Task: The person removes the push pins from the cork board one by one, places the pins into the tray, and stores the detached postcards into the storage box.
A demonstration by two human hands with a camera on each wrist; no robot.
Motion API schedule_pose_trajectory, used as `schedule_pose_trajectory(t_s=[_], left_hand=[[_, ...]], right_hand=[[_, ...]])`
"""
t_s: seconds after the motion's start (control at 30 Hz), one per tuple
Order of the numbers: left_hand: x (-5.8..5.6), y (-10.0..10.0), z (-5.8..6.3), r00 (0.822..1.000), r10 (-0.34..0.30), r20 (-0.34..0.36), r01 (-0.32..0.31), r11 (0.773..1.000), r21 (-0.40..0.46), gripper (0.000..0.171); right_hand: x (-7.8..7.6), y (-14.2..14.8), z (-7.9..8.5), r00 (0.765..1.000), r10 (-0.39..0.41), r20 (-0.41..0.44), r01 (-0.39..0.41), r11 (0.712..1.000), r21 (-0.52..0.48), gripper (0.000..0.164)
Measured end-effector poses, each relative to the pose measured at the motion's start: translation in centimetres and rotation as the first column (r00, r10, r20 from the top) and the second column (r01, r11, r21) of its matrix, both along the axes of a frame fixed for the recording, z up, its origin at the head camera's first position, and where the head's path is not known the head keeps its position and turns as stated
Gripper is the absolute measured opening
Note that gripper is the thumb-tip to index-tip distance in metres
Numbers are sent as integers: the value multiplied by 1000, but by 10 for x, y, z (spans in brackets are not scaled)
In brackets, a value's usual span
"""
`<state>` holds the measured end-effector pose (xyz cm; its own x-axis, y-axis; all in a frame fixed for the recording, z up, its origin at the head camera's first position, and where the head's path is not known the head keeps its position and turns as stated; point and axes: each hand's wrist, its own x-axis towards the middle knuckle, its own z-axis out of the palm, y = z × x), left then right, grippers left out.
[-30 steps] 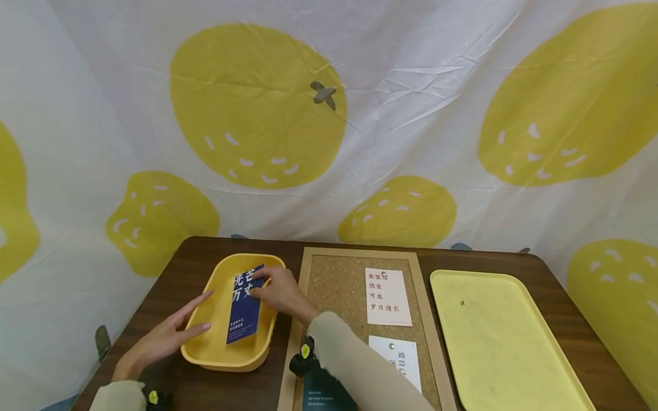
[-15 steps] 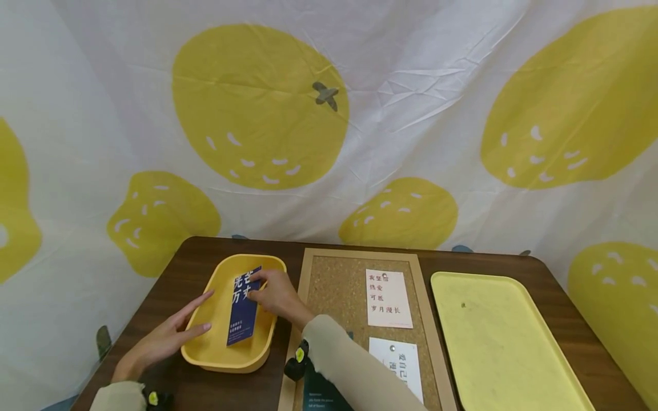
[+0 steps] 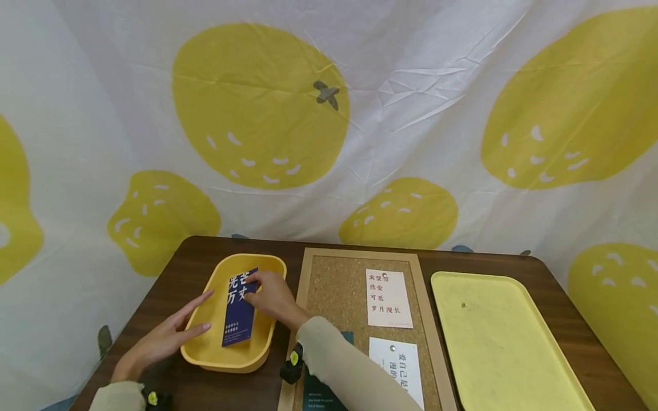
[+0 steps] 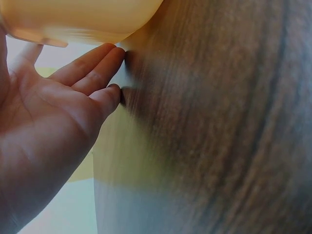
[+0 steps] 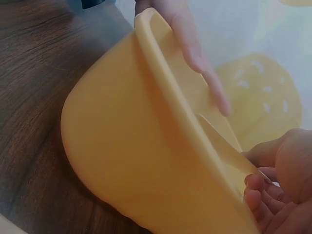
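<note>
In the head view a deep yellow plastic basin stands at the table's left. My right hand pinches a dark blue card with white Chinese characters, near its upper right edge, inside the basin. The right wrist view shows these fingers at the card's edge beyond the basin's rim. My left hand rests on the basin's left rim, index finger and thumb stretched over it. In the left wrist view its other fingers lie nearly straight beside the basin's outer wall.
Right of the basin lies a wood-framed cork board. A pinned white card with red characters, another pinned white card and a dark green card are on it. A flat yellow tray lies farther right.
My right hand has shifted slightly left with the blue card, which moves left inside the basin. The left hand stays on the rim.
</note>
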<state>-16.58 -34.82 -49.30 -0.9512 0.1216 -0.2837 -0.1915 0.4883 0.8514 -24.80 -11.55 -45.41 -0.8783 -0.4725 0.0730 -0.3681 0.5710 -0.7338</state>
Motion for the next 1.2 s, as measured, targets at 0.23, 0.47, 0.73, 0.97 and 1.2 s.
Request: schedule_pose_trajectory(t_s=[0.23,0.47,0.73,0.97,1.2], left_hand=[[1,0,1,1000,5,19,-5,1000,4,70],[1,0,0,1000,-10,0,10,1000,5,69],[2,1,4,1000,0,17,0,1000,13,71],[2,1,4,1000,3,25,-4,1000,9,72],[2,2,4,1000,1,25,-2,1000,17,71]], right_hand=[[0,-2,-1,1000,-19,-15,20,999,34,31],[1,-2,-2,999,-42,1,42,998,51,32],[2,-4,-1,998,-63,-6,63,994,92,31],[3,-6,0,997,-75,-27,78,988,130,32],[4,-6,1,996,-88,-31,91,985,148,34]])
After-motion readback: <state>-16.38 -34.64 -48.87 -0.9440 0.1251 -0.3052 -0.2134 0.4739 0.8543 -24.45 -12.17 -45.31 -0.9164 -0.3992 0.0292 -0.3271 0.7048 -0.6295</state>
